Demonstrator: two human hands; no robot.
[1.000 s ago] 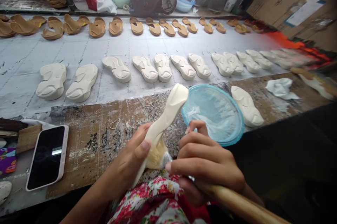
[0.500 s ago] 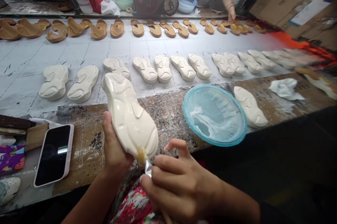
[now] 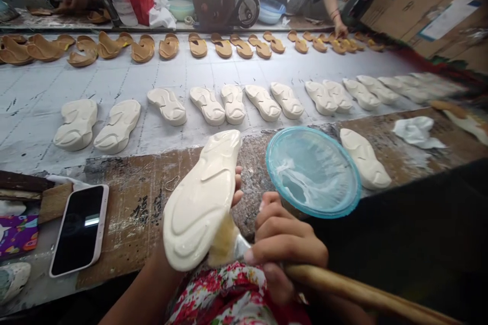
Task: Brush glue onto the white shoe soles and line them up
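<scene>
A glossy cream-white sole [image 3: 202,198] rests in my left hand [image 3: 237,187], whose fingertips show along its right edge; most of that hand is hidden beneath it. My right hand [image 3: 285,238] is closed on a brush [image 3: 335,282] with a long wooden handle. The brush's yellowish bristles touch the lower right edge of the sole. Just beyond my right hand stands a blue bowl [image 3: 312,172] with milky white liquid in it. Another white sole [image 3: 365,158] lies to the right of the bowl.
White soles [image 3: 233,105] line the white-covered table [image 3: 160,70], with brown sandal pieces [image 3: 198,45] behind. A phone [image 3: 79,228] lies left on the brown board. Crumpled tissue [image 3: 417,131] is at right. Across the table, a person's hand [image 3: 339,27] is at the sandal pieces.
The held sole has turned, its far end swinging right and its near end left. My right hand has moved right and rolled over, and the brush has shifted to the sole's right edge.
</scene>
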